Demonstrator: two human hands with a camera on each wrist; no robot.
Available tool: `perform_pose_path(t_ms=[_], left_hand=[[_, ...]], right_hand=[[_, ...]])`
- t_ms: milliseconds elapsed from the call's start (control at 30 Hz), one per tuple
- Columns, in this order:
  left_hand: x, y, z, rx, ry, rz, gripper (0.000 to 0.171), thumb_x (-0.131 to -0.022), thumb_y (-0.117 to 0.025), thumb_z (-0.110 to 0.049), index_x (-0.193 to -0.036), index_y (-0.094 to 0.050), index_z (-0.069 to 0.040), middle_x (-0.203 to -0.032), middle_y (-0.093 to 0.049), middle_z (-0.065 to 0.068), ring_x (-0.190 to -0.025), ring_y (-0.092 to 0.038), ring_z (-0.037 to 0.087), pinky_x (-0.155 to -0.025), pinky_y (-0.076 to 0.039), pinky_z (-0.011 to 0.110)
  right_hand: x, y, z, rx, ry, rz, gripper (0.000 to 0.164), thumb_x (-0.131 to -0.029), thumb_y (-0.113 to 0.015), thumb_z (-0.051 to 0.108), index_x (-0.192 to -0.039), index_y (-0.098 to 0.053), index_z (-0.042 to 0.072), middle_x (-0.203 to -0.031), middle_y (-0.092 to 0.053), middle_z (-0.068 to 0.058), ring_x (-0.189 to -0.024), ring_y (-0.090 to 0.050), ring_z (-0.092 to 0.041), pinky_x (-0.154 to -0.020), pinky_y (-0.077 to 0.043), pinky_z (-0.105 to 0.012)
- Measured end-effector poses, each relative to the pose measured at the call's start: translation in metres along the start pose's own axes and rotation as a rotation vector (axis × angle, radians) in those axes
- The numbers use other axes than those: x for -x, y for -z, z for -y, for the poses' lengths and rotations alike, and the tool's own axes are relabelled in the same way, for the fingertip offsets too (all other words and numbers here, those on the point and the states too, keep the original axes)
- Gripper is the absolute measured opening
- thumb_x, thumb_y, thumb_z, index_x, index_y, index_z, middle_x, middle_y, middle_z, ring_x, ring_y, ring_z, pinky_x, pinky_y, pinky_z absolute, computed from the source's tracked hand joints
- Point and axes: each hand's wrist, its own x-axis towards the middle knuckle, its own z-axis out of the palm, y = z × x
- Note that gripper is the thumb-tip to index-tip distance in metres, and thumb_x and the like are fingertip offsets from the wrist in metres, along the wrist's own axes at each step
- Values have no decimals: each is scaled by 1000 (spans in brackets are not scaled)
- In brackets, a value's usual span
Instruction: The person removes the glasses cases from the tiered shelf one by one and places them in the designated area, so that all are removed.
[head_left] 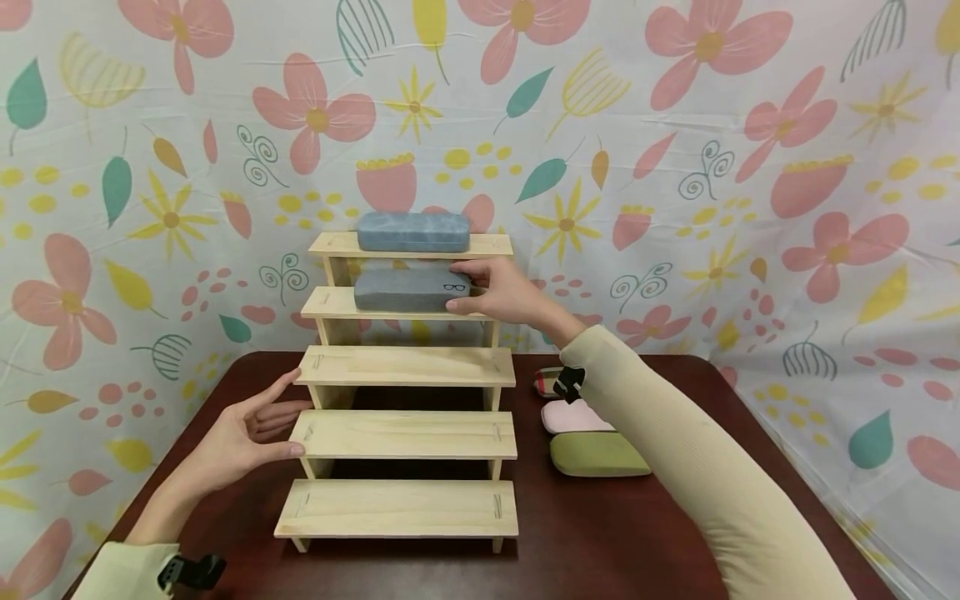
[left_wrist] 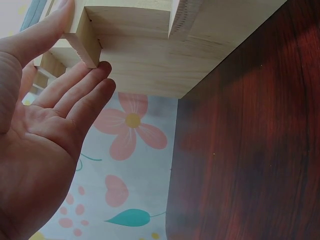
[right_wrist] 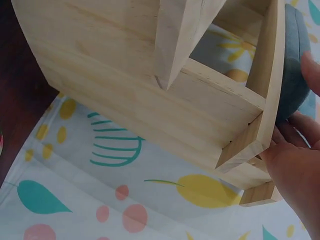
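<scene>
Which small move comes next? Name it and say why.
Probably loosen the right hand from the grey case: it appears to rest on the second shelf from the top, pinched at its right end, while the left hand touches the left side of the wooden rack.

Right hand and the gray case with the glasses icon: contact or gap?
Touching. The head view shows the right hand gripping the gray case at its right end, thumb on the front, fingers at the top.

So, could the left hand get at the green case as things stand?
Probably not straight across: the left hand touches the wooden rack, which stands between it and the green case.
</scene>
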Motion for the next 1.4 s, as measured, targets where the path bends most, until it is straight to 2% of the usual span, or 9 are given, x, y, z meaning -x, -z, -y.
perform_pose_path(t_ms=[333, 600, 667, 733, 767, 833, 900, 1100, 1400], left_hand=[[0, 0, 0, -6, 4, -1, 102, -86, -86, 2, -169, -29, -17, -140, -61, 29, -127, -63, 8, -97, -55, 24], [0, 0, 0, -16, -1, -3, 102, -86, -86, 2, -169, -29, -17, -140, -62, 28, -126, -63, 7, -98, -54, 24], [-1, 1, 0, -17, -3, -3, 102, -86, -86, 2, -169, -29, -17, -140, -62, 28, -126, -63, 7, -98, -54, 23], [-1, 1, 0, -16, -4, -3, 102, -86, -86, 2, -169, -29, -17, -140, -62, 28, -126, -63, 7, -98, -54, 22], [-1, 1, 0, -16, -4, -4, 102, -86, -86, 2, -169, -29, -17, -140, -62, 28, -126, -63, 7, -98, -53, 22], [-1, 1, 0, -16, -3, -4, 102, -86, -86, 2, -169, -29, -18, -140, -62, 28, -127, -63, 7, -98, -54, 22], [-1, 0, 0, -16, -2, -3, 102, -86, -86, 2, -169, -29, -18, -140, -62, 28, -127, -63, 7, -98, -54, 22], [-1, 1, 0, -19, -2, -5, 103, -86, -86, 2, -169, -29, -18, -139, -62, 28, -127, -63, 7, -98, -53, 22], [0, 0, -1, -19, -2, -7, 102, -86, -86, 2, -169, -29, -16, -139, -62, 29, -126, -63, 7, -98, -53, 22]], right_hand=[[7, 5, -2, -36, 10, -24, 64, -93, -84, 13, -149, -57, -2, -154, -54, -17, -143, -51, -29, -116, -43, -37], [15, 11, -4, -43, 0, -20, 66, -92, -85, 17, -151, -58, 5, -154, -56, -12, -140, -54, -26, -111, -47, -40], [14, 11, -3, -41, -15, -12, 67, -93, -85, 20, -153, -57, 7, -155, -55, -9, -131, -61, -27, -103, -52, -39], [13, 10, -1, -35, -31, -2, 68, -94, -84, 24, -154, -56, 9, -155, -55, -7, -105, -69, -25, -86, -55, -37], [12, 9, 0, -29, -41, 4, 69, -94, -84, 26, -155, -56, 10, -156, -54, -6, -90, -67, -23, -78, -54, -35], [10, 7, 1, -24, -63, 9, 70, -95, -83, 28, -156, -54, 9, -156, -54, -5, -67, -53, -19, -65, -46, -33], [9, 5, 1, -23, -79, 9, 70, -95, -82, 29, -156, -54, 9, -155, -54, -4, -59, -37, -17, -59, -38, -33], [9, 3, 1, -47, -90, 1, 69, -95, -83, 26, -156, -54, 9, -156, -54, -4, -64, -39, -17, -62, -39, -32], [14, 7, 0, -55, -95, 12, 67, -94, -83, 24, -155, -56, 14, -159, -49, -6, -85, -55, -23, -70, -44, -35]])
